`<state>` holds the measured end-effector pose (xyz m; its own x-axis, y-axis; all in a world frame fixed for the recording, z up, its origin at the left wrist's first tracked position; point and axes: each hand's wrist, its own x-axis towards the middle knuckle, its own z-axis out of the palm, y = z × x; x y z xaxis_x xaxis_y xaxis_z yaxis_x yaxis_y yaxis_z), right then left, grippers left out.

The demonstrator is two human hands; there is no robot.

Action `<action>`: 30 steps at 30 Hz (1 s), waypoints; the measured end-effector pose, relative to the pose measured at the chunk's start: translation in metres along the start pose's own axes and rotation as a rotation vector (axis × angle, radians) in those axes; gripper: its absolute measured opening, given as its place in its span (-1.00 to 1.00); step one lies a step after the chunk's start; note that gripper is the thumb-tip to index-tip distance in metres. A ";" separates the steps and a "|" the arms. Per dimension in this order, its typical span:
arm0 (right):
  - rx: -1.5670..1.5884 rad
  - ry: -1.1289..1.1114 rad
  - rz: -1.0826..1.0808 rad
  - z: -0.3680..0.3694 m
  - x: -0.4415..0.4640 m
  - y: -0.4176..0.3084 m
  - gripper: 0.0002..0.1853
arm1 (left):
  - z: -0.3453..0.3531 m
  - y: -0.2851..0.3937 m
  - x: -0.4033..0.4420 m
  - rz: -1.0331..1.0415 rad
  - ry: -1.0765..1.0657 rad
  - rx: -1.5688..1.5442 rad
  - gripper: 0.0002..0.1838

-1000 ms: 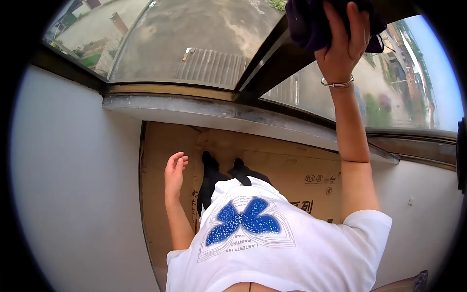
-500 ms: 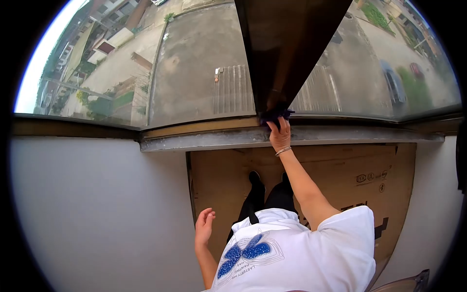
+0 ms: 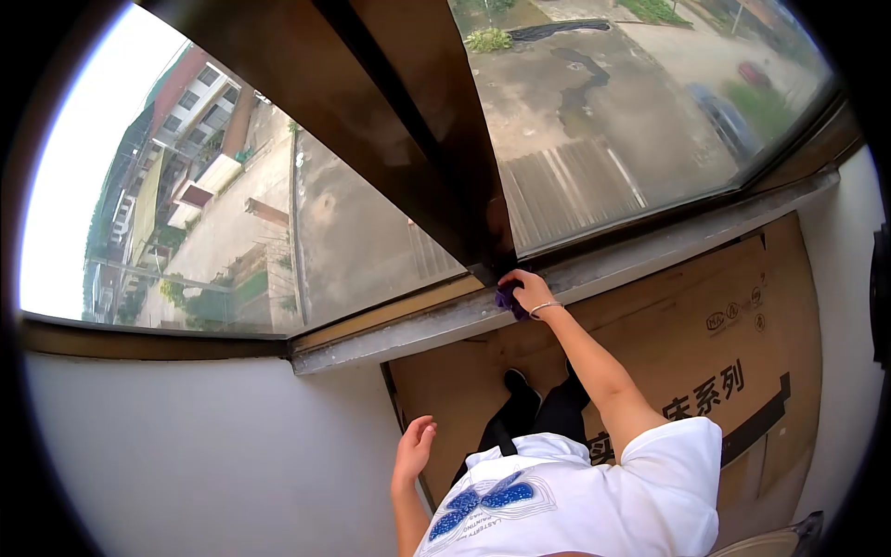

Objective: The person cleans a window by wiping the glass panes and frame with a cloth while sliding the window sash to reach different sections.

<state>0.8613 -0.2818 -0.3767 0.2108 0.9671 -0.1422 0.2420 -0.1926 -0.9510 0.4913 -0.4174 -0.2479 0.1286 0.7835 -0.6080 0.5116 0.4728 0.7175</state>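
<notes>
My right hand (image 3: 529, 291), with a bracelet (image 3: 546, 309) at its wrist, is closed on a dark purple cloth (image 3: 508, 299). It holds the cloth at the window sill (image 3: 408, 339), by the foot of the dark brown window post (image 3: 464, 186). Part of the cloth is hidden under my fingers. Lower down, my left hand (image 3: 416, 450) hangs in the air near the white wall, its fingers loosely bent and holding nothing.
Glass panes (image 3: 594, 139) rise on both sides of the post, with a concrete yard and buildings outside. Printed cardboard (image 3: 687, 325) covers the floor under my feet. A white wall (image 3: 186, 436) stands at the left.
The view has tilted and turned, so the post slants the other way. My right hand has drawn the cloth from the post's base toward the sill's near edge. My left hand still hangs free.
</notes>
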 end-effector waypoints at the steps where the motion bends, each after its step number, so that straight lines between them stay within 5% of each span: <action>1: 0.422 0.020 0.135 -0.006 -0.009 -0.021 -0.68 | 0.000 0.014 0.004 0.063 -0.014 0.007 -0.70; 2: 0.762 -0.007 0.249 -0.018 -0.019 -0.032 -0.65 | 0.001 0.027 0.010 0.126 -0.026 0.011 -0.70; 3: 0.755 0.006 0.240 -0.025 -0.027 -0.023 -0.65 | 0.000 0.036 0.018 0.178 -0.032 -0.039 -0.72; 5: 0.210 0.020 -0.009 -0.036 -0.039 0.009 -0.65 | -0.002 0.054 0.036 0.313 -0.040 -0.058 -0.74; 7: -0.556 -0.083 0.178 -0.059 -0.077 -0.040 -0.63 | -0.002 0.091 0.047 0.489 -0.022 -0.055 -0.76; 9: 0.003 -0.295 0.178 -0.077 -0.086 -0.026 -0.64 | -0.002 0.132 0.057 0.696 0.086 0.014 -0.77; 11: -0.177 -0.290 0.086 -0.100 -0.103 -0.066 -0.69 | 0.005 0.186 0.054 0.903 0.212 0.029 -0.75; 15: 0.213 -0.429 -0.006 -0.148 -0.116 -0.174 -0.74 | 0.025 0.283 0.048 1.311 0.501 0.086 -0.65; 19: 0.446 -0.404 -0.400 -0.166 -0.116 -0.278 -0.44 | 0.049 0.346 0.053 1.521 0.813 0.095 -0.48; 21: 0.474 -0.278 -0.671 -0.161 -0.110 -0.312 -0.44 | 0.070 0.354 0.061 1.516 0.895 0.042 -0.40; 24: -0.286 0.231 -1.180 -0.152 -0.089 -0.353 -0.46 | 0.090 0.354 0.091 1.489 1.017 0.002 -0.26; 30: -0.814 0.479 -1.285 -0.098 -0.002 -0.310 -0.64 | 0.096 0.334 0.133 1.456 1.205 0.125 -0.29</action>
<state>0.8788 -0.2401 -0.0543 -0.2961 0.4401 0.8477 0.8712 0.4884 0.0508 0.7612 -0.1940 -0.1224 -0.0945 0.3425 0.9348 0.6247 -0.7107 0.3235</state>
